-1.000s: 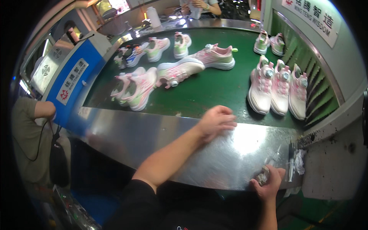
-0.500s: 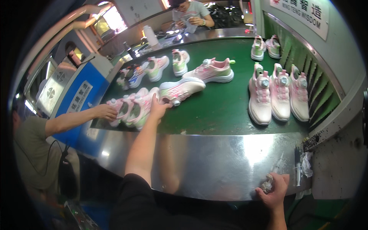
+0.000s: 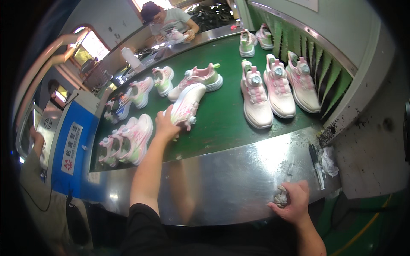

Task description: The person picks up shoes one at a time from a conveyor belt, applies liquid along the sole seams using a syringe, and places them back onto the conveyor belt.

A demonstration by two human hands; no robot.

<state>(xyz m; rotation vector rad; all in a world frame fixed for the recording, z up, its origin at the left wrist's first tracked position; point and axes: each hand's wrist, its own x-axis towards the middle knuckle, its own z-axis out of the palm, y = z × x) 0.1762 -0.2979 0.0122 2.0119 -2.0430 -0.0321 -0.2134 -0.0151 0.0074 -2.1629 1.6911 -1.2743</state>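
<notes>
My left hand (image 3: 165, 124) grips a white and pink sneaker (image 3: 188, 104) by its heel end, fingers closed round it. The sneaker is tilted on its side, its toe pointing away and its dial fastener facing right. It overlaps another pink and green sneaker (image 3: 203, 80) behind it. Over the metal front ledge, my right hand (image 3: 295, 200) is closed on a crumpled grey-white wad (image 3: 280, 197), whose material I cannot make out. To the left of my left hand several similar sneakers (image 3: 137, 138) stand side by side on the green belt (image 3: 218, 132).
Three sneakers (image 3: 279, 91) stand in a row at the right, with two more (image 3: 247, 42) farther back beside the green flap curtain (image 3: 314, 51). A syringe (image 3: 318, 170) and crumpled plastic (image 3: 329, 162) lie on the ledge. One co-worker (image 3: 171, 23) sits beyond the belt.
The view has turned to the right. My left hand has swung the sneaker's toe away from me. The co-worker's hand at the left has left the sneakers there.
</notes>
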